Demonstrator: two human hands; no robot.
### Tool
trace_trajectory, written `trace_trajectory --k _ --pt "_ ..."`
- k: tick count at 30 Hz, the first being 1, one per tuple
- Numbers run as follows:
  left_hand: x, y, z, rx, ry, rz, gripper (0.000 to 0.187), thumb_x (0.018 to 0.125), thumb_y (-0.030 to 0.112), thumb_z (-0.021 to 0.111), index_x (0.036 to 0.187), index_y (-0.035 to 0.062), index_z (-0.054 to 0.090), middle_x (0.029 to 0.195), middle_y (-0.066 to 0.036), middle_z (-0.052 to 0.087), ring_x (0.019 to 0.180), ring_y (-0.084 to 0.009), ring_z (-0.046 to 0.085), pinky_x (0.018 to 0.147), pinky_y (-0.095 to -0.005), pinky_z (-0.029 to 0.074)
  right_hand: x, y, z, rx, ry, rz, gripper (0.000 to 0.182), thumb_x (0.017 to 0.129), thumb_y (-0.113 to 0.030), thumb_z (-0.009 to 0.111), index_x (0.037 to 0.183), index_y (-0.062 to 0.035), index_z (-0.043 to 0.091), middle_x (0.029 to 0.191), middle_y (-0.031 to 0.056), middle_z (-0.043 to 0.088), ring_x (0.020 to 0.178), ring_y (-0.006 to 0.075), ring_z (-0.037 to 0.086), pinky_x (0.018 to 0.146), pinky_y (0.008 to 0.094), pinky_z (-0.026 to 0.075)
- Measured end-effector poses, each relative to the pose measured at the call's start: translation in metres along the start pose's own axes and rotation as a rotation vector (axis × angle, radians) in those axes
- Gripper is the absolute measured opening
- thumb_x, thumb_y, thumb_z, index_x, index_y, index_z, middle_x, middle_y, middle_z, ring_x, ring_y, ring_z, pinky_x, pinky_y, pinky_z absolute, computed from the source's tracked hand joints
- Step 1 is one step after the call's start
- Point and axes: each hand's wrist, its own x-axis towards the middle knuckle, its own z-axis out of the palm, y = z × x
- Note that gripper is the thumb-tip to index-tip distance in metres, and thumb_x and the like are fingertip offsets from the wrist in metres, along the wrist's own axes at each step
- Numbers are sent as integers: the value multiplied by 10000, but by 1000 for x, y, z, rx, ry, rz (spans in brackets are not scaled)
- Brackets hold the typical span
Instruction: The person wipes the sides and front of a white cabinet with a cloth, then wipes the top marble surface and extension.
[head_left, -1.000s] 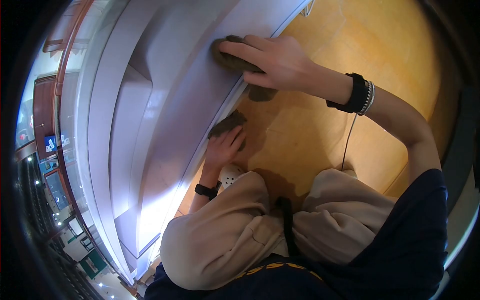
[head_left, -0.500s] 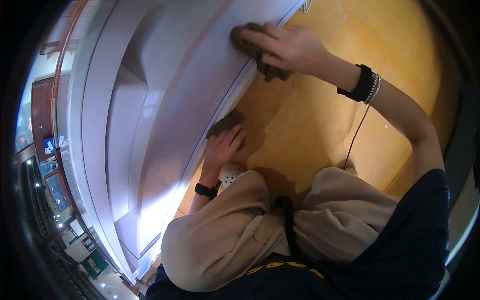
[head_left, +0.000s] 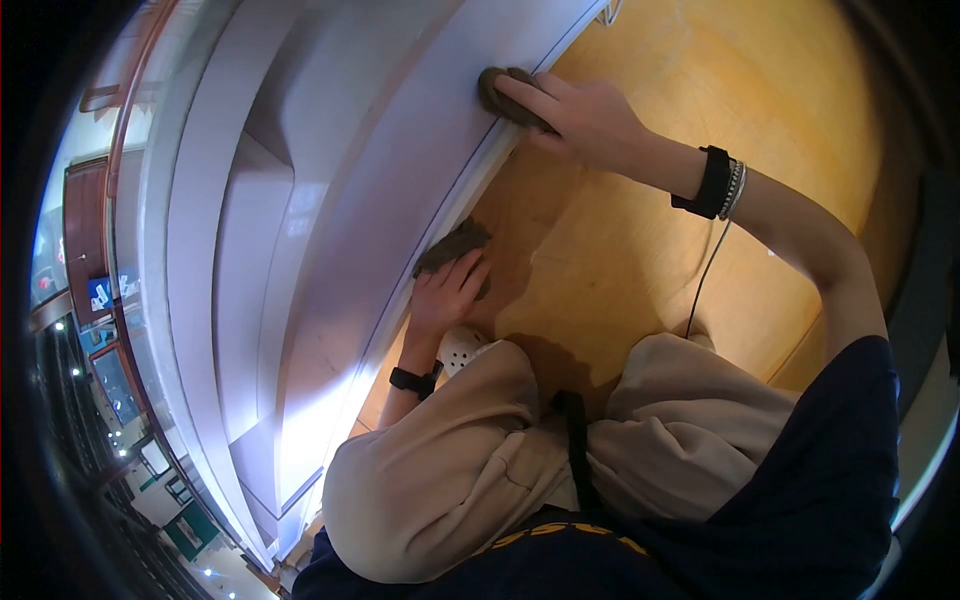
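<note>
I am crouched on a wooden floor [head_left: 640, 240] beside a white panelled wall base [head_left: 400, 180]. My right hand [head_left: 580, 115] presses a dark brown cloth [head_left: 500, 90] against the lower white moulding, fingers closed over it. My left hand [head_left: 447, 292] rests lower down at the foot of the wall, holding a second dark brown cloth [head_left: 452, 245] against the floor edge. A black band and a bead bracelet [head_left: 720, 183] sit on my right wrist, a black watch [head_left: 410, 380] on the left.
My knees in beige trousers [head_left: 480, 460] fill the lower middle, with a white perforated shoe [head_left: 462, 348] beneath. A thin cable [head_left: 700, 280] hangs from my right wrist. At far left is a shop interior with lights [head_left: 100, 330].
My right hand slid the cloth along the moulding, up and to the right, and the cloth is now mostly tucked under the fingers. The left hand has stayed put.
</note>
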Motion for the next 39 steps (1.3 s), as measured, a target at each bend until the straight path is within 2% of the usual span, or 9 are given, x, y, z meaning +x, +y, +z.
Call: trace_trajectory --k 2,7,9,15,17,21,22,28,39 --pt "-3 1 0 -25 -29 -28 449 552 119 616 992 207 627 1105 71 587 866 -103 572 625 -296 415 1 -2 0 -12 -169 39 562 773 -179 599 1293 -120 392 1050 80 555 779 279 591 602 339 493" --pt "1 4 -10 -98 -74 -71 505 492 69 642 985 177 638 1121 42 582 912 -165 575 672 -321 439 27 -15 -20 96 236 4 544 758 -183 613 1259 -103 418 966 93 537 674 249 595 507 338 471" --pt "9 3 -20 -183 100 -13 347 626 115 609 970 152 643 1089 -4 593 916 -185 582 668 -328 449 40 -24 -23 161 356 -46 525 739 -155 624 1227 -90 441 951 110 514 689 270 583 530 357 475" --pt "43 2 -86 -142 395 63 273 598 90 662 870 113 673 993 -62 613 887 -257 568 666 -328 456 35 -42 -23 291 344 -8 495 704 -141 653 1173 -149 493 1011 92 520 803 275 578 653 358 508" --pt "52 -1 -112 -101 443 65 258 612 87 670 868 111 674 995 -60 612 886 -258 566 678 -330 453 41 -50 -25 249 417 -374 427 695 -133 660 1105 -183 549 1033 63 533 863 244 570 710 344 509" --pt "67 -2 -148 115 607 58 205 662 84 699 864 110 675 996 -59 611 913 -265 556 740 -340 448 65 -79 -22 311 621 -403 492 552 -23 675 1023 -154 615 1041 51 560 900 244 559 738 332 483" --pt "72 -3 -151 118 605 60 205 662 84 699 864 110 675 996 -59 611 913 -265 556 740 -340 448 68 -87 -29 192 607 -395 259 695 -137 587 952 -124 619 981 37 558 920 209 545 822 314 439" --pt "84 -6 -136 238 631 -194 237 700 -28 665 923 44 630 1048 -136 580 961 -287 569 821 -366 493 96 -94 -21 -30 701 -350 118 676 -194 570 722 -98 621 761 12 574 819 181 548 866 329 405" --pt "94 -9 -136 174 680 -254 242 673 -40 631 900 43 626 1012 -127 586 915 -281 576 800 -340 492 99 -65 -33 26 568 -312 183 712 -260 577 692 -92 646 749 50 619 719 228 611 795 383 454"
